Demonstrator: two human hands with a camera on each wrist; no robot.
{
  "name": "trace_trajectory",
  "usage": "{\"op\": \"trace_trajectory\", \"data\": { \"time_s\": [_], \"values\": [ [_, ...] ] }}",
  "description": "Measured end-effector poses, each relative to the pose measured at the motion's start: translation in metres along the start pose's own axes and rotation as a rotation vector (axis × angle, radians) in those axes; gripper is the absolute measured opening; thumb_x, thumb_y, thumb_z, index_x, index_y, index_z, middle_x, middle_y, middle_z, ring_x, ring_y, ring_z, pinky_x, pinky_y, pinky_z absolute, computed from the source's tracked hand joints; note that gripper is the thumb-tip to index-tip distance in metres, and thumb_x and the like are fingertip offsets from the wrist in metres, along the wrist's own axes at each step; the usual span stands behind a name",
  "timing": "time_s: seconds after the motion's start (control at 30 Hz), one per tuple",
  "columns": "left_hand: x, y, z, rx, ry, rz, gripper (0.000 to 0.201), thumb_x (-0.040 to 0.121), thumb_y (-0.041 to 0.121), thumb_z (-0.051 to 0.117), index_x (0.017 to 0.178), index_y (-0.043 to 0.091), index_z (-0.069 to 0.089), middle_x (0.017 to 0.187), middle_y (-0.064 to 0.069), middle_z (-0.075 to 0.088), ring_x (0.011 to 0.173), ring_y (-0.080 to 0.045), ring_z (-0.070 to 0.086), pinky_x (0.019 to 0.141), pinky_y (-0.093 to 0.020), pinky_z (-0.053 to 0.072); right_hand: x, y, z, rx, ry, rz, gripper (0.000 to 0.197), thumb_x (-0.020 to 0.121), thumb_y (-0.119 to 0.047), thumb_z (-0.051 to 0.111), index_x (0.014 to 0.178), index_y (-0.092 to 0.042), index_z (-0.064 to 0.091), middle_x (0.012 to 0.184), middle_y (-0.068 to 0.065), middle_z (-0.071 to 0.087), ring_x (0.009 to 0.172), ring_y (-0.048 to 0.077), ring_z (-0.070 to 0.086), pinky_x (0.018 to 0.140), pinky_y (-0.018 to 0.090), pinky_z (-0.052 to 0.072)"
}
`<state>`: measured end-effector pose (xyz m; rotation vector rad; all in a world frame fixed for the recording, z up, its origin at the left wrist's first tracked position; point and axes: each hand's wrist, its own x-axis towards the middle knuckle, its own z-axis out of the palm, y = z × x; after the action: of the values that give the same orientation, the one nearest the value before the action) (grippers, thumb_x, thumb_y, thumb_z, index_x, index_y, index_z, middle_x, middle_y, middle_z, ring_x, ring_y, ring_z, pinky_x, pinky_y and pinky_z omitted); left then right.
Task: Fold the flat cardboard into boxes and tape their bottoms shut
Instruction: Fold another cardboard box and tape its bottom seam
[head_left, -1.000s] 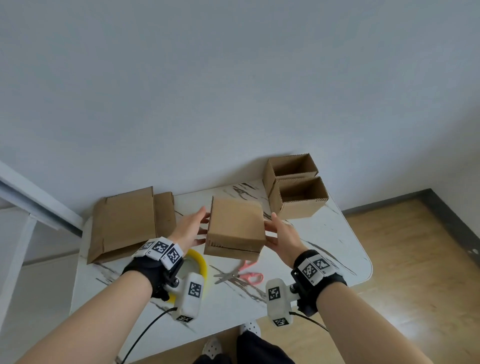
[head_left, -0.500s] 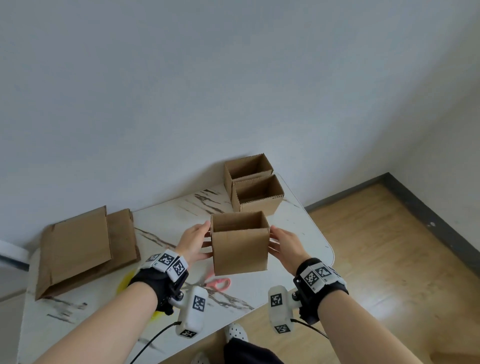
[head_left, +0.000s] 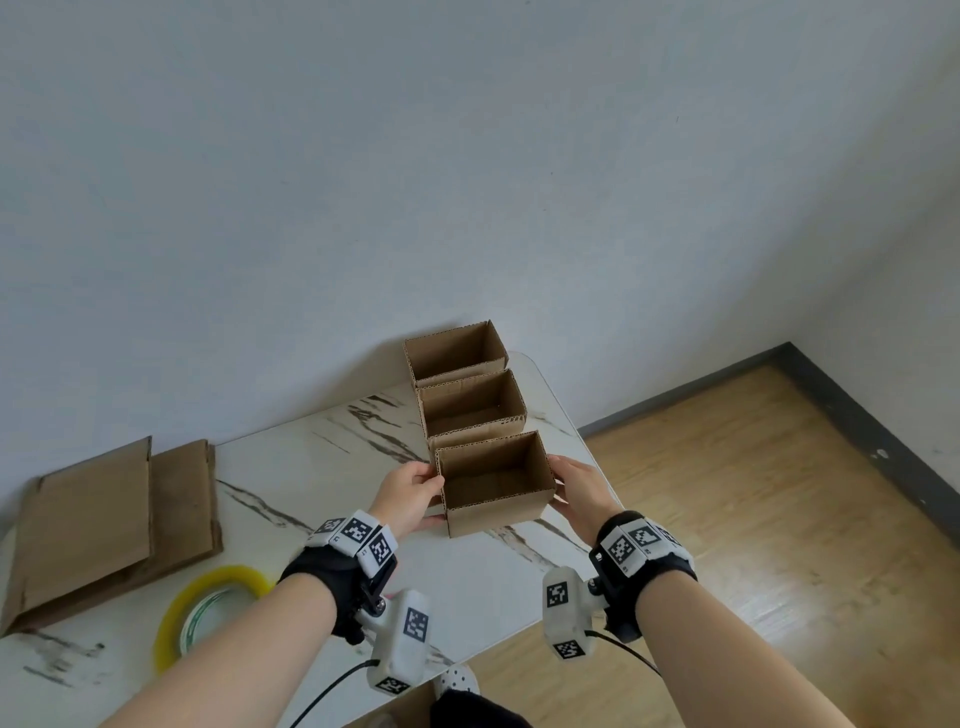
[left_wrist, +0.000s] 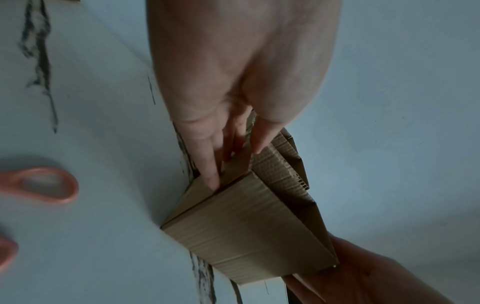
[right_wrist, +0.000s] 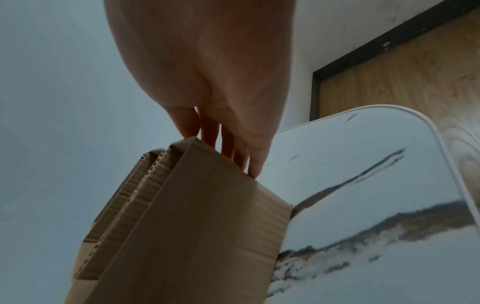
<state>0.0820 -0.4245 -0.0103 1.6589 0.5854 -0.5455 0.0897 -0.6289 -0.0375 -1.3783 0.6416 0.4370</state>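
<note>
A small open-topped cardboard box (head_left: 493, 514) stands upright on the marble table (head_left: 322, 467), right in front of two like boxes. My left hand (head_left: 408, 493) lies flat against its left end and my right hand (head_left: 579, 488) against its right end, fingers straight. In the left wrist view the left hand (left_wrist: 228, 82) has its fingertips on the side wall of the box (left_wrist: 246, 230). The right wrist view shows the right hand (right_wrist: 207, 72) with straight fingers on the opposite wall of the box (right_wrist: 194, 226). The box's bottom is hidden.
Two folded boxes (head_left: 452, 348) (head_left: 470, 400) stand in a row toward the wall. Flat cardboard sheets (head_left: 88, 525) lie at the table's left, a yellow tape roll (head_left: 223, 574) in front of them. Pink scissors (left_wrist: 71, 191) lie near my left wrist. The table's right edge is close.
The box was turned opening-up, carried right and away from me, and now stands in line with the two other boxes. Both hands stayed on its ends.
</note>
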Motion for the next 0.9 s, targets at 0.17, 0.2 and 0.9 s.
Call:
{"op": "trace_trajectory", "data": {
  "time_s": [0.17, 0.2, 0.9],
  "values": [
    [0.002, 0.002, 0.004, 0.066, 0.040, 0.030, 0.040, 0.097, 0.009, 0.047, 0.135, 0.000, 0.042, 0.119, -0.005, 0.049, 0.108, -0.022, 0.051, 0.090, -0.039, 0.051, 0.012, -0.012, 0.002, -0.188, -0.005, -0.006, 0.030, 0.099, -0.017, 0.041, 0.109, -0.007, 0.068, 0.098, 0.005, 0.067, 0.095, 0.021, 0.057, 0.093, 0.035, 0.044],
    [0.003, 0.001, 0.003, 0.091, 0.039, 0.037, 0.041, 0.098, 0.013, 0.047, 0.137, 0.003, 0.041, 0.125, -0.005, 0.049, 0.113, -0.023, 0.051, 0.091, -0.040, 0.051, 0.012, -0.016, 0.003, -0.252, 0.008, -0.028, 0.031, 0.098, -0.016, 0.041, 0.112, -0.005, 0.067, 0.101, 0.006, 0.067, 0.098, 0.021, 0.058, 0.094, 0.036, 0.045],
    [-0.006, 0.005, -0.156, 1.081, 0.187, 0.272, 0.036, 0.098, 0.024, 0.036, 0.133, 0.019, 0.043, 0.134, -0.006, 0.049, 0.116, -0.023, 0.053, 0.092, -0.033, 0.043, -0.013, -0.090, 0.155, -1.340, -0.045, -0.553, 0.027, 0.096, -0.017, 0.038, 0.107, -0.006, 0.060, 0.107, 0.010, 0.062, 0.097, 0.026, 0.059, 0.085, 0.035, 0.049]
  ]
}}
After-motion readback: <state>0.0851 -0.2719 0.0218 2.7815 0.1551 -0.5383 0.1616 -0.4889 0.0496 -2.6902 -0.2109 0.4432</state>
